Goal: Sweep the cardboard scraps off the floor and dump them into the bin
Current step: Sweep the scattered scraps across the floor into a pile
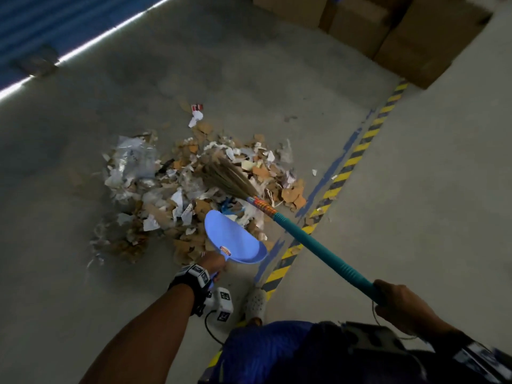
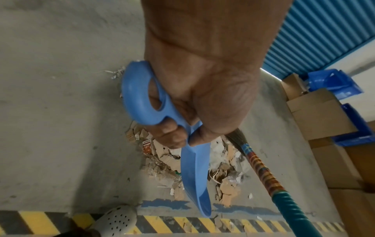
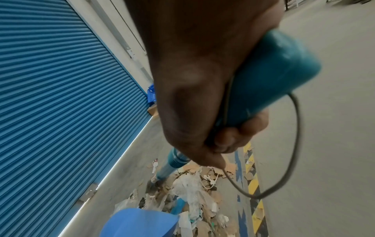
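A heap of cardboard scraps (image 1: 182, 189), torn paper and plastic film lies on the concrete floor. My left hand (image 1: 212, 263) grips the handle of a blue dustpan (image 1: 235, 238), whose mouth sits at the near edge of the heap; the dustpan handle (image 2: 142, 102) shows in the left wrist view. My right hand (image 1: 401, 306) grips the end of a teal broom handle (image 1: 324, 252). The broom's straw head (image 1: 224, 173) rests on the scraps at the far side of the pile. No bin is in view.
A yellow-and-black hazard stripe (image 1: 343, 167) runs diagonally right of the heap. Cardboard boxes (image 1: 401, 31) stand at the back right with blue crates (image 2: 334, 83) on them. A blue roller shutter (image 3: 50, 96) lines the left. My white clog (image 1: 256, 302) stands on the stripe.
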### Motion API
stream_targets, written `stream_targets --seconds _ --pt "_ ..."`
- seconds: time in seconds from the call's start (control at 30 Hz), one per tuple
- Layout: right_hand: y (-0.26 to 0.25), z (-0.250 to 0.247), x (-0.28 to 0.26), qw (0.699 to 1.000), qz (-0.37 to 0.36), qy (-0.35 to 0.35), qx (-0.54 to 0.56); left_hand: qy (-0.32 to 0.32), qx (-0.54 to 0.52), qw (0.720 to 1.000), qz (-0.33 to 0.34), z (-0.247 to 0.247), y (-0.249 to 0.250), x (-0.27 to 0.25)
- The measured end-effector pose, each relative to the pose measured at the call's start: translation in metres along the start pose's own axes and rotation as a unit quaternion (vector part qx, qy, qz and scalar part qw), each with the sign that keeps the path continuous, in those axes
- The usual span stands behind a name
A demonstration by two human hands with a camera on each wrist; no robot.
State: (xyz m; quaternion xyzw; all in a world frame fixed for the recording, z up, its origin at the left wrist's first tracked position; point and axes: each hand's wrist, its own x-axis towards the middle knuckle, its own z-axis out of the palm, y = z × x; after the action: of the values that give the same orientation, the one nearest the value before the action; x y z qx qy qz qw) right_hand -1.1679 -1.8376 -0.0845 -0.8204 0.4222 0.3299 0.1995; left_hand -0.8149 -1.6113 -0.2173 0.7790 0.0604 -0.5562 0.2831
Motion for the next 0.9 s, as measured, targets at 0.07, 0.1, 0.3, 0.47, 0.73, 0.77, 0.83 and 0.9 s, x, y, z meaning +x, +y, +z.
stream_targets --seconds 0.07,0.1,0.3,0.47,0.73,0.77,0.83,0.9 --pt "0.000 -0.006 0.006 1.000 -0.014 0.011 0.002 0.005 -0.035 0.999 0.006 -0.005 -0.002 -0.002" --pt "-0.001 -0.010 0.009 1.000 -0.023 0.014 0.002 0.011 -0.042 0.999 0.007 -0.007 -0.005 -0.002" --pt "-0.014 -0.021 0.043 0.992 -0.027 0.006 0.123 0.066 -0.125 0.988 0.055 -0.020 -0.023 -0.026" --pt "-0.026 -0.037 0.089 0.978 -0.063 -0.052 0.191 0.123 -0.065 0.990 -0.021 -0.033 -0.055 -0.055" --pt "-0.064 -0.028 0.137 0.958 -0.137 -0.090 0.234 0.212 -0.175 0.959 -0.067 -0.035 -0.105 -0.130" --pt "-0.071 -0.028 0.139 0.958 -0.147 -0.093 0.227 0.217 -0.188 0.956 -0.061 -0.037 -0.111 -0.140" --pt "-0.089 -0.027 0.143 0.960 -0.169 -0.100 0.198 0.229 -0.216 0.948 -0.054 -0.042 -0.124 -0.155" --pt "-0.108 -0.027 0.143 0.959 -0.174 -0.109 0.196 0.235 -0.220 0.945 -0.051 -0.050 -0.135 -0.167"
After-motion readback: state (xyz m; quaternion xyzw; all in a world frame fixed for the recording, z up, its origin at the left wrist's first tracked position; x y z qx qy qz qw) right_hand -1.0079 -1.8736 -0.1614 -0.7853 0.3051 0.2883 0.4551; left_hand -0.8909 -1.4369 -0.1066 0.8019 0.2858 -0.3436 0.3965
